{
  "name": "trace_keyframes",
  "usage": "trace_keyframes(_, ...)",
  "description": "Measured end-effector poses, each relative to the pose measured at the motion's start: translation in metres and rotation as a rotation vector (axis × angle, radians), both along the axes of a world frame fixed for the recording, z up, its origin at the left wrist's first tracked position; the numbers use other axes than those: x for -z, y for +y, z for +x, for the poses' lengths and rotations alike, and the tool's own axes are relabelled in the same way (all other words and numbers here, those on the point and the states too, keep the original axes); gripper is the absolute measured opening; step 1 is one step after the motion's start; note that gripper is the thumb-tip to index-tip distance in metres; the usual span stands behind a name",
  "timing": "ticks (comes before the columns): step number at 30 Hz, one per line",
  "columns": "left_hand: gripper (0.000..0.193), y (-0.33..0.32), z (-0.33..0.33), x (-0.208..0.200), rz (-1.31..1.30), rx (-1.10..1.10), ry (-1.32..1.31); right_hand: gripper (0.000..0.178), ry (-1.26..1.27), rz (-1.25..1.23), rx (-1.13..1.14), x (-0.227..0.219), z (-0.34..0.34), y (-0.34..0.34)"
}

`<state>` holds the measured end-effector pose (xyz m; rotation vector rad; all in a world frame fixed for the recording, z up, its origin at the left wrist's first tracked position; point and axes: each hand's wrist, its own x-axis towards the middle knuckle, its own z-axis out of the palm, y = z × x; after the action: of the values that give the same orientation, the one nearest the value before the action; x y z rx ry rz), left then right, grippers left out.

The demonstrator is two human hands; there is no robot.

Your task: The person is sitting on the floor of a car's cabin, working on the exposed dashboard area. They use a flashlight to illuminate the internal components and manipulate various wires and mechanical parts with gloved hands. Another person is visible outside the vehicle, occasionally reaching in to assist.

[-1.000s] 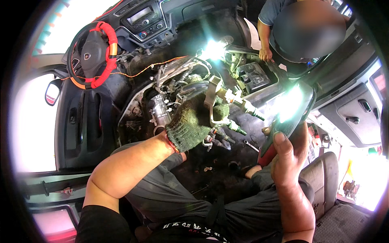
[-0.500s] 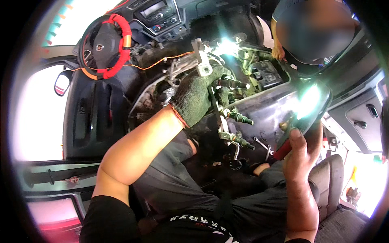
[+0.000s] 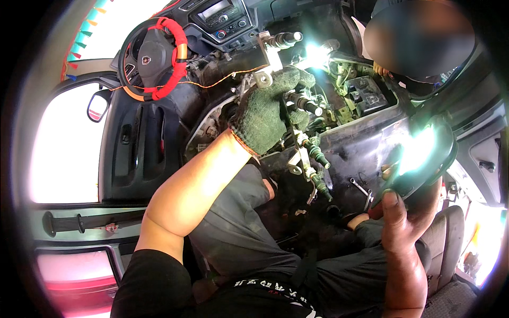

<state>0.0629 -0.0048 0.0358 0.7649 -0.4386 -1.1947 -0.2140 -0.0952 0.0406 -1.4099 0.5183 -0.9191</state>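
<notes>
My left hand (image 3: 262,116), in a dark knitted glove, is closed around the middle of a metal fuel rail (image 3: 271,57). Several dark fuel injectors (image 3: 318,153) stick out from the rail toward the right. It hangs over the exposed engine (image 3: 331,95), and the glove hides part of it. In my bare right hand (image 3: 405,220) is a lit work light (image 3: 424,159) with a dark body and a red part near the thumb. Its glare washes out the nearby surface.
A steering wheel (image 3: 180,58) with a red and orange cover stands at the upper left. An orange wire (image 3: 207,85) runs past it toward the engine. One wrench (image 3: 361,186) lies right of the injectors. Another person (image 3: 419,79) is at the upper right, beyond the engine.
The fuel rail has turned in my left hand, so an injector at its far end now shows. My view has shifted, moving the surroundings rightward. Both hands keep their holds.
</notes>
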Motion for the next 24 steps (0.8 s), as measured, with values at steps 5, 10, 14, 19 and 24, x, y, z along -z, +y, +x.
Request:
trace_keyframes(5,0.029,-0.001,-0.001,-0.002,-0.007,0.02,-0.038,0.07,0.025,0.059,-0.017,-0.003,-0.001,0.0)
trace_keyframes(10,0.031,-0.006,0.002,-0.007,0.123,-0.002,-0.106,0.071,0.035,0.062,-0.04,0.001,-0.001,0.001)
trace_keyframes(14,0.032,-0.005,-0.001,-0.005,0.059,-0.03,0.012,0.07,0.026,0.053,-0.073,0.008,0.002,0.006)
trace_keyframes(19,0.035,-0.005,0.006,-0.003,0.049,-0.023,0.024,0.067,0.064,-0.016,-0.183,0.013,0.004,0.011)
trace_keyframes(24,0.054,-0.005,0.017,0.004,-0.003,0.088,0.076,0.067,0.09,-0.07,-0.224,0.017,0.005,0.014)
